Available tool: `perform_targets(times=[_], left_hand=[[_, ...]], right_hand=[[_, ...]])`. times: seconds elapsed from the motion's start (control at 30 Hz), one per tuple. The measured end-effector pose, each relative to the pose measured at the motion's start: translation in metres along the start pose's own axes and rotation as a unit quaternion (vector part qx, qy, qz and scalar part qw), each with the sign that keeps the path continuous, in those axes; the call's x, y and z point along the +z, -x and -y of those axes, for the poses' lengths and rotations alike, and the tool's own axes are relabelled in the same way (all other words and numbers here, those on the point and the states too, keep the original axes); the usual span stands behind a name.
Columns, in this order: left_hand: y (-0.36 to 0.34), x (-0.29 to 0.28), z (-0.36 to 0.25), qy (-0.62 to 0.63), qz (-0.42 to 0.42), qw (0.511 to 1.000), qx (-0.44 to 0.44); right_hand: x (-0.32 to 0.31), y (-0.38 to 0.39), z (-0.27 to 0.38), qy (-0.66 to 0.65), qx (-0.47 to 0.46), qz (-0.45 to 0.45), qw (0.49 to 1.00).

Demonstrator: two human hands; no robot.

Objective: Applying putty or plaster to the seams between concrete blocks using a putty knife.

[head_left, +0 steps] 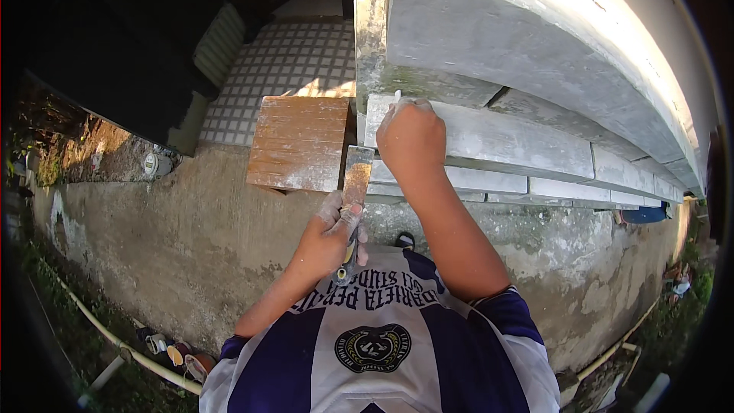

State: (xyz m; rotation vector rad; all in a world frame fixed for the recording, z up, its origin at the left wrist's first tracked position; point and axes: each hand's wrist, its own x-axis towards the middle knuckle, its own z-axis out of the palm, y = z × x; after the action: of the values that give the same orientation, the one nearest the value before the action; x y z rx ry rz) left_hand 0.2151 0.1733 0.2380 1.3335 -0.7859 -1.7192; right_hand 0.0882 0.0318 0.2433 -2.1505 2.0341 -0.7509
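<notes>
My left hand (325,239), dusted with white powder, is closed around the dark handle of a scraper (358,176). The scraper's flat, rust-stained blade points away from me, its tip close to the end of a pale grey block ledge (512,134). Over that same end of the ledge, my right hand (411,136) is closed with its knuckles up. A small white tip (397,96) sticks out past its fingers; the rest of that thing is hidden, so its kind cannot be made out.
Left of the ledge stands a brown wooden box-like stool (297,141), dusted white. Behind it lies a checked tiled floor (283,69) beside a pillar (372,23). A grey wall (489,30) rises above the ledge. Shoes (180,353) lie by a pale pole (134,352) at lower left.
</notes>
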Motion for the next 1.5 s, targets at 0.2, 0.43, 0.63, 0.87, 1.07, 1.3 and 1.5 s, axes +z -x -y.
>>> perform_targets(times=[0.2, 0.43, 0.63, 0.87, 1.07, 1.3, 1.5], left_hand=[[-0.004, 0.004, -0.004, -0.003, 0.008, 1.0, 0.005], [-0.006, 0.002, 0.0, -0.001, 0.01, 1.0, 0.023], [-0.004, -0.004, 0.003, 0.015, 0.012, 1.0, 0.017], [-0.001, -0.002, 0.0, 0.025, -0.006, 1.0, -0.001], [0.002, 0.002, -0.004, 0.018, -0.014, 1.0, 0.004], [0.005, -0.005, 0.002, 0.043, -0.014, 0.999, 0.008], [0.01, -0.011, 0.006, 0.049, -0.045, 0.998, 0.0]], right_hand=[[-0.011, -0.001, -0.024, -0.045, -0.004, 0.0, 0.999], [-0.089, 0.008, -0.15, 0.129, 0.191, -0.079, 0.97], [-0.067, 0.015, -0.124, 0.143, 0.149, -0.072, 0.976], [-0.002, 0.003, -0.014, 0.014, -0.055, -0.027, 0.998], [-0.049, 0.002, -0.076, 0.01, 0.045, -0.033, 0.998], [-0.095, 0.005, -0.171, 0.158, 0.223, -0.073, 0.959], [-0.035, 0.011, -0.058, 0.067, 0.067, -0.038, 0.995]])
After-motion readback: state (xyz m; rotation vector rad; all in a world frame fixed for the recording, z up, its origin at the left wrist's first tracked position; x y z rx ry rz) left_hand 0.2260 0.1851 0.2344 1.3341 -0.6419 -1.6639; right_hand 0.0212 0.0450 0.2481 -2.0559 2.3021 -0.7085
